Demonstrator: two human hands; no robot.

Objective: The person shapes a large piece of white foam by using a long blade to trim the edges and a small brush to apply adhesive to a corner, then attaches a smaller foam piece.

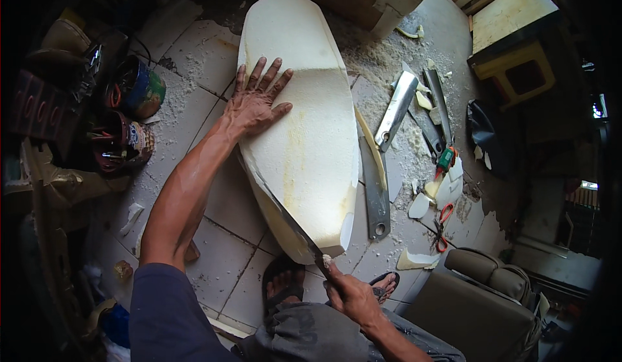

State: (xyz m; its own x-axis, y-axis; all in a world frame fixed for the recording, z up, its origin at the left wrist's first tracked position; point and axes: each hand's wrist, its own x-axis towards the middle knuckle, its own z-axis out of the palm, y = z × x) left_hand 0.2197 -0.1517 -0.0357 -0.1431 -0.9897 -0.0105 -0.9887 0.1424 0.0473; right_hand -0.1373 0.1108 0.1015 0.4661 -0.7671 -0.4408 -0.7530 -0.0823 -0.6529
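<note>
A long cream-white foam block (301, 161) lies lengthwise in front of me on the tiles, with rounded top and yellowish streaks. My left hand (259, 99) rests on its upper left part, fingers spread flat. My right hand (353, 297) is closed round the near end of a long dark blade (291, 219), which runs diagonally along the foam's lower left side; its far end is hard to make out. Beside the foam on the right lie several long metal blades (395, 109), a thin yellowish foam strip and a green-handled tool (446, 159).
Red-handled scissors (444, 227) and foam scraps lie on the white tiled floor (214, 278) at right. A grey padded seat (466, 316) is at lower right. Two cans of tools (126, 141) stand at left. A yellow-framed box (525, 70) is at upper right. My sandalled feet are below.
</note>
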